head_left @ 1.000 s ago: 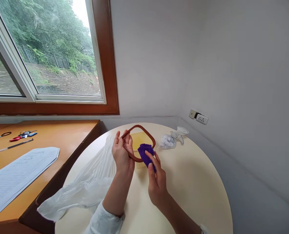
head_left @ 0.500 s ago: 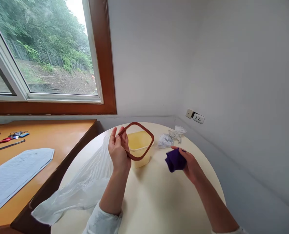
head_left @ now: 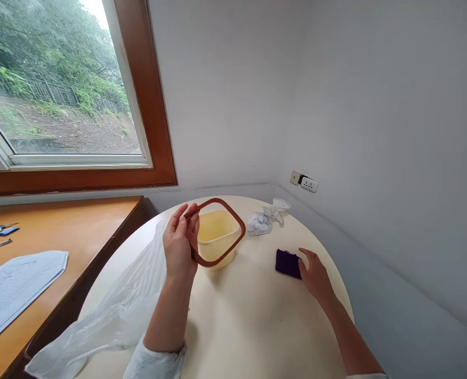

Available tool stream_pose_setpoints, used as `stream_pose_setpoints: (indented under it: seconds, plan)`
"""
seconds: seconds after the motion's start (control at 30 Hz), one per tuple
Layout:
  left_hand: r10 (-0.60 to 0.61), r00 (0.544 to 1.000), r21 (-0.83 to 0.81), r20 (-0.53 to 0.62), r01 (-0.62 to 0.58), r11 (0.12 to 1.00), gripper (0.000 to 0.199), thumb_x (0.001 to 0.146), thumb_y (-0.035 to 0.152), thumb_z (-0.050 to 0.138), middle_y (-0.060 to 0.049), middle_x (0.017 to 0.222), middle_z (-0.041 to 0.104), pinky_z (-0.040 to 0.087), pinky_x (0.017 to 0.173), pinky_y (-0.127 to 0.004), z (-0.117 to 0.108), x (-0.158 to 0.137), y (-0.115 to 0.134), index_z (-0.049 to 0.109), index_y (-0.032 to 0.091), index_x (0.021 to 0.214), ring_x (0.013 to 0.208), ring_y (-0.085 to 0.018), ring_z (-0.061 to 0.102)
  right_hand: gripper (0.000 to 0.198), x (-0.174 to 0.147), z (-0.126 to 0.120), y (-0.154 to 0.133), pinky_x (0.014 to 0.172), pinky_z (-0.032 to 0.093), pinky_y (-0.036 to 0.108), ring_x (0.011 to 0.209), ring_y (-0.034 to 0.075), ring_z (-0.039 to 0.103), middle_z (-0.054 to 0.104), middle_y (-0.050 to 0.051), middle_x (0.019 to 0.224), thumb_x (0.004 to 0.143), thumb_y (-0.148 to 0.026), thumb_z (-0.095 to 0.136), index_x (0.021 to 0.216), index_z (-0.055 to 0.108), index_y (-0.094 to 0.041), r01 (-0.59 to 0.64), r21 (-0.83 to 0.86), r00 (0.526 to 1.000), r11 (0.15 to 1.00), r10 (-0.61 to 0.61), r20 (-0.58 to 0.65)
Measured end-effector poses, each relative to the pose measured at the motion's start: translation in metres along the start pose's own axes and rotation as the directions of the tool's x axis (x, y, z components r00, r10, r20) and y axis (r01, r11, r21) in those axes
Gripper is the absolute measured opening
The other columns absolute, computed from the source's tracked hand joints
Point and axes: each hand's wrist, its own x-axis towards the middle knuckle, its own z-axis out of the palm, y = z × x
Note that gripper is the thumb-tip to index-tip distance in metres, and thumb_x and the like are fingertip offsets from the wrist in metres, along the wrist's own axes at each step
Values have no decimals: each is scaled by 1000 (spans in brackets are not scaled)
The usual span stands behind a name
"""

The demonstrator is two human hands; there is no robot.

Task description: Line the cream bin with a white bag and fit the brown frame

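My left hand (head_left: 181, 243) is closed on one side of a brown square rim ring (head_left: 239, 241), held upright above the table. Behind the ring stands a pale yellow bin (head_left: 220, 234), partly seen through it. A folded dark purple cloth (head_left: 287, 264) lies flat on the table to the right. At its right edge is my right hand (head_left: 315, 273), with thumb and fingers apart; whether the thumb touches the cloth I cannot tell. A thin white plastic bag (head_left: 119, 310) spreads over the table's left side, partly behind my left forearm.
On the round cream table (head_left: 249, 326), a tied clear bag (head_left: 260, 223) with white contents sits at the back. To the left is an orange-brown desk (head_left: 87, 226) with papers (head_left: 20, 284) and small tools. A wall socket (head_left: 309, 184) is at the back right.
My right hand has let go of the purple cloth, which now lies on the table. The left hand still holds the brown ring. The whole view has shifted slightly to the right.
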Motion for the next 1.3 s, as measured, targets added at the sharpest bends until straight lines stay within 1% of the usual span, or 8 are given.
stream_pose_setpoints:
  seconds: [0.13, 0.23, 0.37, 0.53, 0.73, 0.87, 1.03, 1.3]
  plan:
    - [-116, 983, 71, 145, 106, 992, 17, 81, 17, 53, -14, 104, 65, 39, 101, -38, 0, 1, 0, 60, 12, 96, 100, -20, 62, 40, -7, -4, -39, 92, 42, 38, 105, 21, 55, 60, 9, 113, 87, -42, 37, 113, 55, -18, 51, 412, 995, 910, -80, 52]
    - [-214, 940, 149, 266, 179, 973, 20, 79, 21, 57, -15, 103, 66, 37, 103, -40, 1, -2, -1, 62, 11, 95, 103, -22, 61, 45, -17, -13, -77, 82, 47, 33, 95, 19, 58, 63, 8, 102, 89, -46, 33, 119, 52, -17, 74, 587, 979, 806, -171, 112]
    - [-311, 871, 243, 381, 230, 942, 25, 80, 25, 56, -14, 108, 65, 35, 104, -41, 5, -9, -5, 61, 13, 101, 108, -23, 57, 50, -34, -22, -117, 70, 47, 28, 79, 15, 59, 64, 5, 89, 90, -45, 33, 131, 42, -18, 152, 595, 938, 789, -305, 164]
    - [-372, 816, 273, 442, 273, 922, 24, 81, 28, 55, -13, 109, 64, 35, 103, -39, 10, -17, -11, 62, 15, 101, 110, -23, 56, 48, -47, -20, -132, 53, 41, 22, 54, 11, 46, 51, -3, 59, 88, -39, 38, 129, 45, -15, 221, 486, 955, 846, -289, 68]
    - [-370, 855, 468, 364, 175, 866, 20, 79, 32, 59, -7, 113, 61, 35, 102, -34, 13, -21, -10, 66, 22, 96, 115, -23, 51, 47, -30, -22, -97, 50, 37, 23, 51, 12, 44, 52, -1, 60, 87, -35, 35, 127, 49, -15, 195, 323, 977, 926, -214, 23]
    - [-346, 848, 470, 401, 134, 872, 21, 80, 33, 58, -8, 110, 63, 36, 101, -35, 12, -20, -4, 66, 22, 96, 111, -23, 54, 50, -11, -22, -44, 54, 40, 27, 56, 16, 52, 60, 3, 67, 86, -37, 33, 127, 48, -14, 25, 156, 1000, 987, -24, -5]
    - [-352, 831, 472, 431, 124, 873, 20, 78, 32, 61, -9, 101, 66, 39, 98, -37, 12, -20, 4, 66, 19, 93, 102, -24, 59, 44, -4, -7, 11, 56, 41, 29, 64, 20, 58, 64, 6, 72, 85, -36, 29, 115, 55, -17, -155, 23, 986, 988, 153, 70]
    - [-358, 808, 540, 467, 59, 839, 18, 80, 30, 59, -10, 96, 68, 47, 90, -35, 13, -22, 9, 68, 20, 92, 94, -24, 63, 49, -9, 8, 26, 59, 42, 30, 78, 24, 61, 66, 12, 87, 87, -41, 28, 125, 49, -18, -187, -133, 977, 973, 198, 82]
